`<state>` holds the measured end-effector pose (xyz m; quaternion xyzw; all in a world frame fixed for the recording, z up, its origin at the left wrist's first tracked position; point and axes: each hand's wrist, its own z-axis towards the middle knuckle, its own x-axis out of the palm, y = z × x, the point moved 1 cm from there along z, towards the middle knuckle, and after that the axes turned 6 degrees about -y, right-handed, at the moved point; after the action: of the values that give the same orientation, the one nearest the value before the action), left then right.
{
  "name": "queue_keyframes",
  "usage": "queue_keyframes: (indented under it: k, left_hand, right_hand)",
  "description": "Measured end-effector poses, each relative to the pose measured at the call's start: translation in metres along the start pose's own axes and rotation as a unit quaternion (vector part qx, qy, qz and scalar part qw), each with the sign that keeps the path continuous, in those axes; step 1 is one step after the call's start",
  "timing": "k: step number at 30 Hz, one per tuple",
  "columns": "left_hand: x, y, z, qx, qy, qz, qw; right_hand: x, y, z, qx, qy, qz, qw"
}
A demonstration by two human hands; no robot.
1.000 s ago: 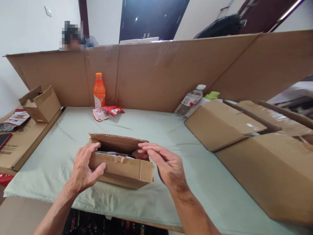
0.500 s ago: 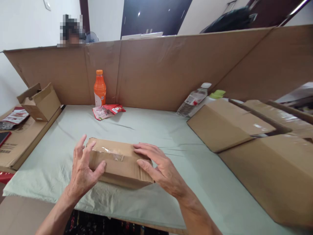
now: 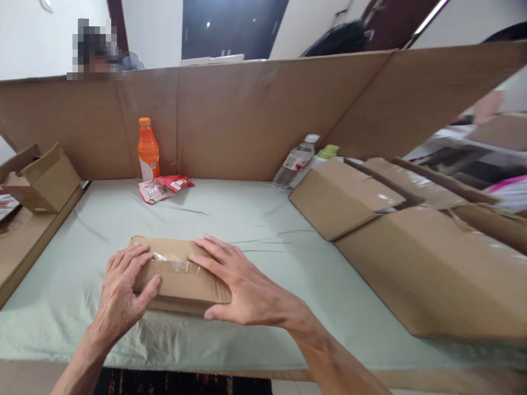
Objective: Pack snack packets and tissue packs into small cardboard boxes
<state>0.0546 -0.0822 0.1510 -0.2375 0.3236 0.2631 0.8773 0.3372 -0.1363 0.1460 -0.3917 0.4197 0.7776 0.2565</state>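
A small closed cardboard box point(image 3: 181, 285) lies on the pale green cloth, with clear, wrinkled tape point(image 3: 175, 263) across its top. My left hand point(image 3: 125, 280) grips its left end, fingers bent over the top and the thumb on the upper face near the front edge. At the other end my right hand point(image 3: 228, 280) holds the box, its spread fingers reaching over the top and its thumb low at the front corner. The right end is partly hidden behind that hand.
Behind the box stand an orange bottle point(image 3: 148, 151) and a crumpled red packet point(image 3: 162, 189). A clear bottle point(image 3: 294, 164) leans near large cardboard boxes point(image 3: 432, 269) on the right. An open carton point(image 3: 51, 184) sits left. A cardboard wall point(image 3: 255, 120) runs behind; a person's blurred head shows beyond it.
My left hand has closed from spread fingers onto the box's left end. My right hand's thumb has moved from the top to the front. The view has turned right.
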Motion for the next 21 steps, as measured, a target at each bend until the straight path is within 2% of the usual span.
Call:
queue_keyframes:
  k: [6,10,14,17,21]
  left_hand:
    - [0.007,0.006,0.008,0.018,-0.018,0.005,1.0]
    - [0.021,0.003,0.02,0.034,-0.027,-0.004,0.999]
    - [0.049,-0.01,0.043,0.056,-0.005,-0.024,0.998]
    - [0.075,-0.026,0.061,0.076,0.017,-0.051,0.996]
    - [0.105,-0.049,0.069,0.064,0.008,-0.05,0.997]
  right_hand:
    - [-0.006,0.005,0.009,0.017,0.009,-0.02,1.0]
    - [-0.016,-0.003,0.002,0.034,0.01,-0.027,0.999]
    - [-0.029,-0.02,-0.018,0.061,0.003,-0.05,0.997]
    - [-0.043,-0.039,-0.041,0.078,-0.032,-0.069,0.994]
    - [-0.063,-0.074,-0.076,0.111,-0.089,-0.113,0.983]
